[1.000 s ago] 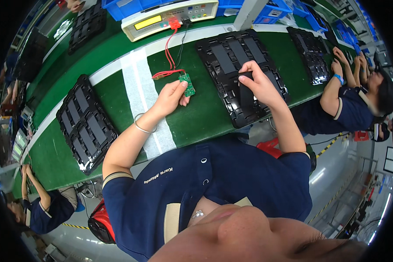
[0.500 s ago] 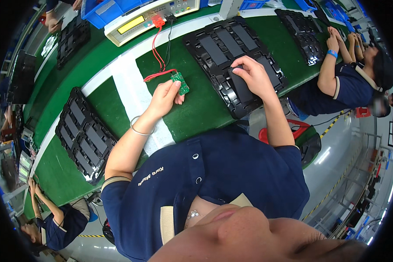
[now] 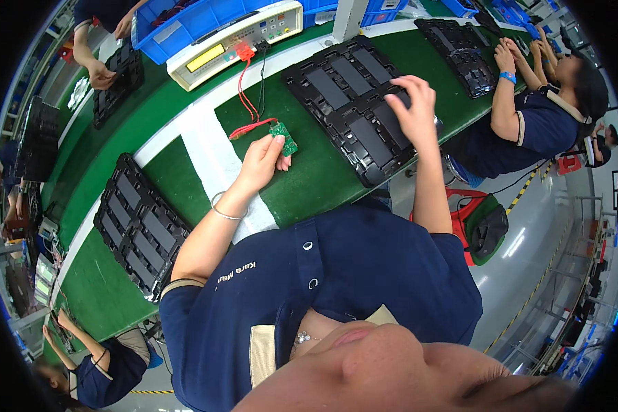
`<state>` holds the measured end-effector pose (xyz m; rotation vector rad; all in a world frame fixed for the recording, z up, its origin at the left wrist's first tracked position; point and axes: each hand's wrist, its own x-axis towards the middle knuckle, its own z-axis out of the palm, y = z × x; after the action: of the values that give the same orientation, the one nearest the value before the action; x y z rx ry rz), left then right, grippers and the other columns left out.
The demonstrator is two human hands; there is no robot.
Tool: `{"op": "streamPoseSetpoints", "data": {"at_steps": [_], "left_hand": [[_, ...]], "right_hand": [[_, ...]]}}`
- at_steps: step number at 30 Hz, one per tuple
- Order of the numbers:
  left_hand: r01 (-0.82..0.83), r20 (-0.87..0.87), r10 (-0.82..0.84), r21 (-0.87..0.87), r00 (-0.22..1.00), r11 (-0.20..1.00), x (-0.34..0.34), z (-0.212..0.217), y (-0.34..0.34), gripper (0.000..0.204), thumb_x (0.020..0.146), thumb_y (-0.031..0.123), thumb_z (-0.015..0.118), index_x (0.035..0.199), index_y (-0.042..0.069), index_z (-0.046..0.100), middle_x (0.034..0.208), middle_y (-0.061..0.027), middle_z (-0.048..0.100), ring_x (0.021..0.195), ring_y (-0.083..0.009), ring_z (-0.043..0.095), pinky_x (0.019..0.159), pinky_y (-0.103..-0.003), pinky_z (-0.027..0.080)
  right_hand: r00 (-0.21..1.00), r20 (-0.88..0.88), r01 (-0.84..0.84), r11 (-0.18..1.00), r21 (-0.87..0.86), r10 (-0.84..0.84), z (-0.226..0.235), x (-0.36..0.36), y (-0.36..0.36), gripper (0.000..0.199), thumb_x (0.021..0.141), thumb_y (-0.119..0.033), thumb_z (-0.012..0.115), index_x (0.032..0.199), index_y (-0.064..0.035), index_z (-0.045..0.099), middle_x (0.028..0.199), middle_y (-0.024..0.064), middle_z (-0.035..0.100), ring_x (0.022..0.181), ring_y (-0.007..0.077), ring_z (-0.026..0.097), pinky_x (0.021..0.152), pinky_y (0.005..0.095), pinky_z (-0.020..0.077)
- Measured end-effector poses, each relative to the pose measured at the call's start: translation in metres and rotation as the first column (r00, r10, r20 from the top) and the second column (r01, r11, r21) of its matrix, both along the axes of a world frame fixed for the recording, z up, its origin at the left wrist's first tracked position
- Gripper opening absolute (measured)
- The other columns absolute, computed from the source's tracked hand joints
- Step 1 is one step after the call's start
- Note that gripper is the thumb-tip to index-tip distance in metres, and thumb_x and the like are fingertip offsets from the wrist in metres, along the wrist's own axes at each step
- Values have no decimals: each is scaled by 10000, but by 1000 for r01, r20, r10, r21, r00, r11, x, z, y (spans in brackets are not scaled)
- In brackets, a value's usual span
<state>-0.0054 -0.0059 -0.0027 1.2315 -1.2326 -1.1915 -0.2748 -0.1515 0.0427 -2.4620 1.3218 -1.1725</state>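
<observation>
My left hand [image 3: 262,163] pinches a small green circuit board [image 3: 283,139] between thumb and fingers, above the green work surface. Red leads [image 3: 253,127] run to the board's upper edge. My right hand [image 3: 413,110] is open and holds nothing, its thumb and fingers spread above the right side of a black moulded tray [image 3: 294,81]. Dark grey rectangular slabs lie in the tray's pockets. One such slab [image 3: 369,141] sits in the near part, left of my right hand. My hand and wrist hide part of the tray's right side.
A white bench instrument [image 3: 235,45] with a yellow display stands at the far side, before a blue bin [image 3: 185,31]. Another loaded black tray [image 3: 136,226] lies to the left, and one [image 3: 453,56] to the far right. Co-workers sit along the bench on both sides.
My right hand has let go of the dark slab, which now lies in the tray, and has lifted up and to the right with fingers spread. My left hand still holds the circuit board.
</observation>
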Motion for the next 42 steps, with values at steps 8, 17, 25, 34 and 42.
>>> {"op": "streamPoseSetpoints", "data": {"at_steps": [8,17,25,34,42], "left_hand": [[3,-4,-3,0,1000,1000,-1,0,0,359,926,233,359,680,18,508,581,-31,541,502,-77,499,485,-203,406],[14,-18,-14,-9,1000,1000,0,-1,2,356,927,229,356,686,15,507,588,-36,546,501,-82,502,484,-207,408],[8,-96,-7,12,995,1000,2,0,-1,347,926,246,359,713,14,503,601,-39,548,515,-85,514,497,-204,417],[-10,-55,13,61,998,998,3,-1,4,348,928,277,344,748,25,503,613,-35,555,521,-85,518,503,-201,416],[-86,-25,84,-140,996,986,-4,-9,-4,301,895,255,422,779,1,534,602,-49,568,512,-102,536,505,-230,445]], "right_hand": [[928,-253,352,869,348,-275,-19,-59,-30,429,702,-320,657,999,-15,600,955,145,568,867,279,564,779,340,439],[950,-253,283,850,444,-184,1,-67,-45,436,669,-332,682,901,27,594,826,119,583,769,202,574,694,288,444],[929,370,-348,377,858,17,27,-78,-67,310,765,-121,626,1010,-50,450,742,21,565,629,57,524,559,196,414],[732,673,-661,345,666,104,34,-51,-41,504,766,-167,630,1176,3,391,1000,92,569,841,135,582,753,244,462],[661,723,-750,168,640,201,59,46,3,551,758,-171,641,1207,-1,370,1093,108,529,961,170,545,841,288,436]]}}
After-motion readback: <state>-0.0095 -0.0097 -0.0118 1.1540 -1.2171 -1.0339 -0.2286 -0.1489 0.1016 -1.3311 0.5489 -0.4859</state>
